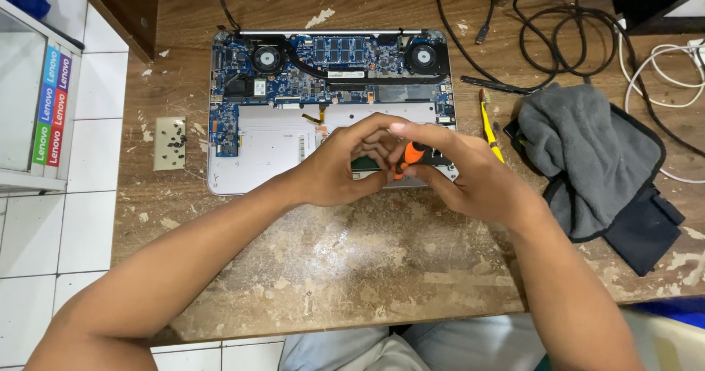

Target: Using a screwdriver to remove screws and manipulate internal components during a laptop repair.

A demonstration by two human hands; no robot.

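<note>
Over opened laptop (257, 151), hands (345, 167) gripping screwdriver (411, 154)

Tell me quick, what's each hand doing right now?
Left hand: curled at the tip of the orange-handled black screwdriver; grip cannot be told.
Right hand: closed around that screwdriver's handle.

Far left edge, on white cabinet front: column of narrow vertical colour stickers (51, 107), 2 rows side by side, w/ blue, purple, red, green blocks. On open laptop's blue board: small white rectangular label (345, 74) btw. the 2 fans.
</note>
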